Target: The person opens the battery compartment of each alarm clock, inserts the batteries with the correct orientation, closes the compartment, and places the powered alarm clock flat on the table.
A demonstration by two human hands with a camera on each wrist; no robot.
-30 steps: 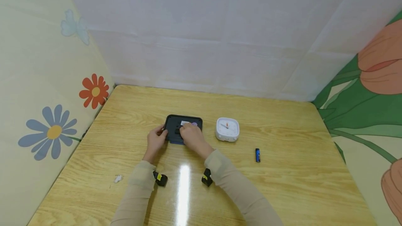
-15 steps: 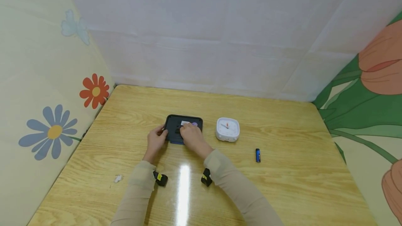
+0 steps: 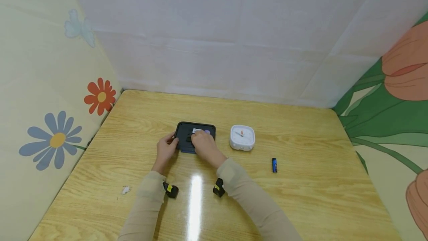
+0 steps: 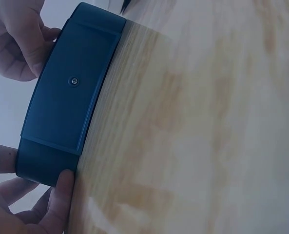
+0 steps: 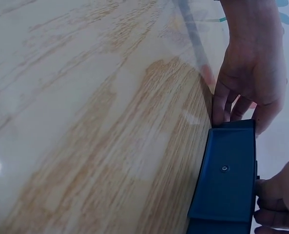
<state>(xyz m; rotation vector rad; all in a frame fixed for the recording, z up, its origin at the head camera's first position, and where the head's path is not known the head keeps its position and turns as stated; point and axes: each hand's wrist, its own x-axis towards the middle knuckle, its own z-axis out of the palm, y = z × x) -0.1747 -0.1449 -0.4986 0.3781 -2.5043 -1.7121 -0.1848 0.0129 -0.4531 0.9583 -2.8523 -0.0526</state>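
Note:
A dark blue-black case (image 3: 184, 131), rectangular with rounded corners, lies on the table with a white label and a purple sticker facing up. My left hand (image 3: 165, 150) grips its left edge, thumb on top. Over the middle of the case my right hand (image 3: 205, 147) has its fingers curled, with the fingertips at a small black part there. In the left wrist view, a screw shows in the long side of the case (image 4: 68, 109). The right wrist view has the right hand (image 5: 282, 191) with its fingertips at the upper face; what they pinch is mostly hidden.
A small white square clock (image 3: 242, 138) stands right of the case. Farther right lies a blue battery (image 3: 274, 165). A white scrap (image 3: 125, 190) is at the front left of the wooden table (image 3: 317, 196). A black camera (image 3: 171, 190) sits at the left wrist.
The right wrist has shifted very slightly to the left. Both hands stay at the same places on the case, and the clock and battery lie as before.

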